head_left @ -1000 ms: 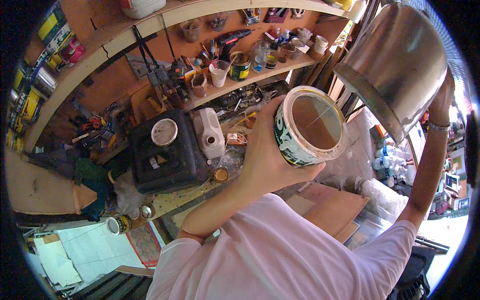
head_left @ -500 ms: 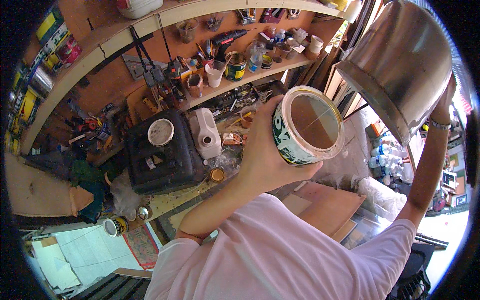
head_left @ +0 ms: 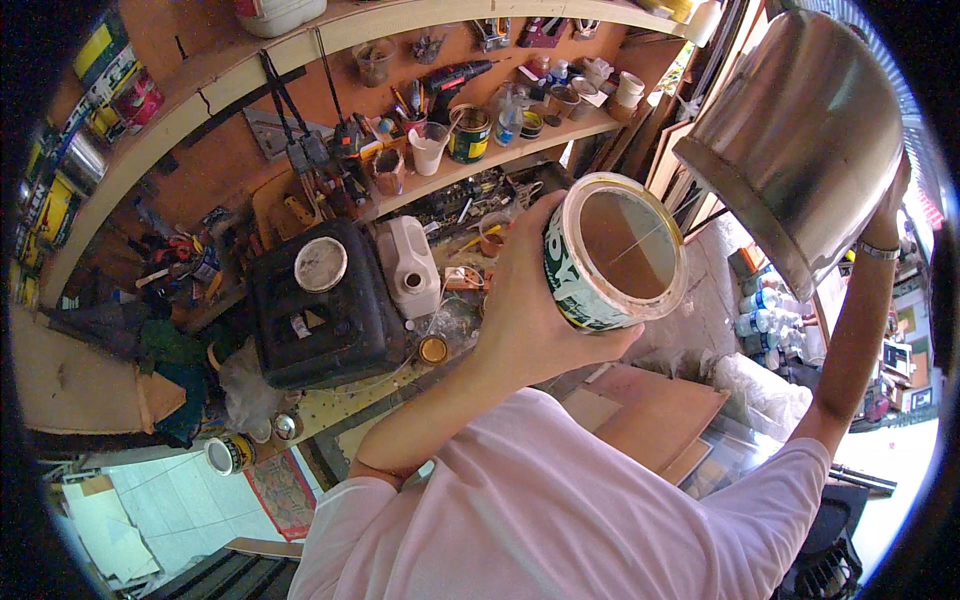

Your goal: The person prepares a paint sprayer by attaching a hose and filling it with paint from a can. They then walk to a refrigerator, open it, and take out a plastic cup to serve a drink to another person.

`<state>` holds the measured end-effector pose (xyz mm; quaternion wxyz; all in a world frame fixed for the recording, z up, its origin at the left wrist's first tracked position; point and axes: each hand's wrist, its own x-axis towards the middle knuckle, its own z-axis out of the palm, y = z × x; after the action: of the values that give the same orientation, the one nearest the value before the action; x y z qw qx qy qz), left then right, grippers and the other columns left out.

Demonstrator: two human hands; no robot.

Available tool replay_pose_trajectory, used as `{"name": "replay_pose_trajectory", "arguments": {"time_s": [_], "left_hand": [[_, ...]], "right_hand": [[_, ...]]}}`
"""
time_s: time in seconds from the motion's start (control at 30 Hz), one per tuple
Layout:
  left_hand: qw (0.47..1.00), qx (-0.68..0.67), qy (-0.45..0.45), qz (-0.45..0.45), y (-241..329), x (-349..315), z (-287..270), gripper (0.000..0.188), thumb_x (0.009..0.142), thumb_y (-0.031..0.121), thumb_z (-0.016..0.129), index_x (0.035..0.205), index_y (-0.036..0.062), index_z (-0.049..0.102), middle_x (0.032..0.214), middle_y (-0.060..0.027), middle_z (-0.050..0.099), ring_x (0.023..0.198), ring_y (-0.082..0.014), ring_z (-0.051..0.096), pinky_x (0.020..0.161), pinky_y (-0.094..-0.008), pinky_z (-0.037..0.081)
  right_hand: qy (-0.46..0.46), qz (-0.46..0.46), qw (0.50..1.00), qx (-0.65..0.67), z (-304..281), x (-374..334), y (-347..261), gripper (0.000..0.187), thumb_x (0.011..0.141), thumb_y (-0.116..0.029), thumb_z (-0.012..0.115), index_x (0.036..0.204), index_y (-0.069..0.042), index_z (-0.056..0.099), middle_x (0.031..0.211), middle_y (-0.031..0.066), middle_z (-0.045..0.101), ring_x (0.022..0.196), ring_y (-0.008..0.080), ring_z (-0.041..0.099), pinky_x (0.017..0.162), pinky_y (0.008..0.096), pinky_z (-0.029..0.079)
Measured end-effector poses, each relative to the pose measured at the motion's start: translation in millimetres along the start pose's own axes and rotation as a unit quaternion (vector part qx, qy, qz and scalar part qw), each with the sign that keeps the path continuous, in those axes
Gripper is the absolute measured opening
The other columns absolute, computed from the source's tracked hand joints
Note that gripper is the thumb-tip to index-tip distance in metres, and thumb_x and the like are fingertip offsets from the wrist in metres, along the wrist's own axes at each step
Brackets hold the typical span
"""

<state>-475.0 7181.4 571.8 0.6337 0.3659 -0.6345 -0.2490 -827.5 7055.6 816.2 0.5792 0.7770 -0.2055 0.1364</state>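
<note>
My left hand (head_left: 535, 310) is wrapped round an open paint can (head_left: 572, 278) with a green and white label, held up in front of my chest. The can's mouth tilts toward me, showing brownish contents or inner wall; a thin pale streak crosses the opening. To its upper right hangs a large metal pot (head_left: 800, 130), tipped with its mouth down and toward the can. My right hand (head_left: 890, 215) grips the pot's far right side, its fingers mostly hidden behind the metal. A gap separates pot and can. The inside of the pot is out of sight.
Below on the cluttered bench stand a black jerrycan (head_left: 325, 345) with a white lid (head_left: 321, 265) on it and a white plastic canister (head_left: 410, 265). A shelf behind carries a drill (head_left: 455, 85), another paint can (head_left: 470, 133) and cups. Plastic bottles (head_left: 760, 320) stand at the right.
Both hands keep their grips. The pot has shifted very slightly, and the paint can barely moved left; the streak over its opening looks a little longer.
</note>
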Motion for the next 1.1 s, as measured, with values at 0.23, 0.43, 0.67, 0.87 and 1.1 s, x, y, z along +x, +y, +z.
{"name": "replay_pose_trajectory", "arguments": {"time_s": [0.23,0.43,0.67,0.87,1.1], "left_hand": [[1.0,0.002,-0.002,0.002,0,1,-1,0.112,0.055,0.029,0.094,0.142,-0.0034,0.033,0.132,-0.0198,0.049,0.122,-0.0351,0.052,0.104,-0.0464,0.042],[1.0,-0.012,-0.003,0.006,-1,2,0,0.112,0.055,0.028,0.094,0.142,-0.003,0.033,0.132,-0.0196,0.049,0.123,-0.0354,0.051,0.104,-0.0464,0.041],[1.0,0.005,0.0,0.004,-3,0,-2,0.113,0.053,0.029,0.094,0.143,-0.0036,0.034,0.133,-0.0199,0.048,0.125,-0.0362,0.048,0.106,-0.0472,0.04],[1.0,-0.015,0.005,-0.011,-6,-2,-5,0.113,0.052,0.031,0.094,0.143,-0.0031,0.035,0.132,-0.0209,0.05,0.123,-0.038,0.05,0.106,-0.0476,0.04],[0.999,-0.022,0.038,-0.029,-9,-14,-13,0.111,0.053,0.037,0.092,0.141,-0.0037,0.036,0.132,-0.0249,0.049,0.122,-0.0421,0.05,0.105,-0.0506,0.04]], "right_hand": [[0.001,0.002,1.0,0.006,4,-1,-4,0.038,0.072,-0.012,0.072,0.106,0.001,0.063,0.115,0.0215,0.067,0.099,0.0382,0.067,0.088,0.0488,0.054],[-0.008,0.045,0.998,0.038,3,1,-9,0.038,0.072,-0.012,0.072,0.106,0.001,0.064,0.115,0.0213,0.067,0.099,0.0379,0.067,0.088,0.0485,0.054],[-0.034,-0.02,0.999,0.014,-3,17,-39,0.032,0.071,-0.01,0.069,0.1,0.001,0.064,0.11,0.0188,0.068,0.098,0.0337,0.068,0.083,0.0446,0.055],[-0.062,-0.021,0.998,-0.019,3,21,-63,0.031,0.072,-0.009,0.067,0.102,-0.002,0.064,0.112,0.0171,0.068,0.097,0.0314,0.067,0.081,0.0426,0.054],[-0.176,0.074,0.977,0.09,36,-25,-83,0.037,0.082,-0.012,0.063,0.118,-0.002,0.062,0.127,0.0187,0.063,0.118,0.036,0.06,0.104,0.0479,0.046]]}}
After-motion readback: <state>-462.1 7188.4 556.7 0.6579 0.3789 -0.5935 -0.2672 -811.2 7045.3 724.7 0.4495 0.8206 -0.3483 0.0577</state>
